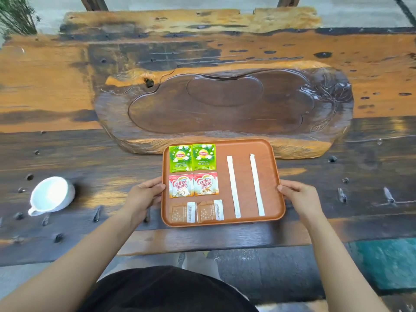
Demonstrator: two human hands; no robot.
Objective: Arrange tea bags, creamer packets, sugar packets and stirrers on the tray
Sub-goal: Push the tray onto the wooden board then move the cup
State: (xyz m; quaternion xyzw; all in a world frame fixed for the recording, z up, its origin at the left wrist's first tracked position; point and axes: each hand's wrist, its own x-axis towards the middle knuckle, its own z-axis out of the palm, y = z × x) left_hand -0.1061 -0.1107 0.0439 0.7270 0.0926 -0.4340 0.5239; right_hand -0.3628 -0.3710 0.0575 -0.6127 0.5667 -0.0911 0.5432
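An orange-brown tray (245, 221) rests on the dark wooden table near its front edge. On its left half lie two green tea bags (192, 157) at the far end, two red and white creamer packets (193, 184) in the middle, and two brown sugar packets (197, 212) nearest me. Two white paper-wrapped stirrers (233, 186) lie side by side on the right half, pointing away from me. My left hand (144, 197) grips the tray's left rim. My right hand (300, 197) grips its right rim.
A large carved wooden tea board (225, 104) sits just behind the tray, touching its far edge. A white ceramic pitcher (51, 195) stands to the left of my left hand. Metal studs dot the table. The table's front edge runs just below the tray.
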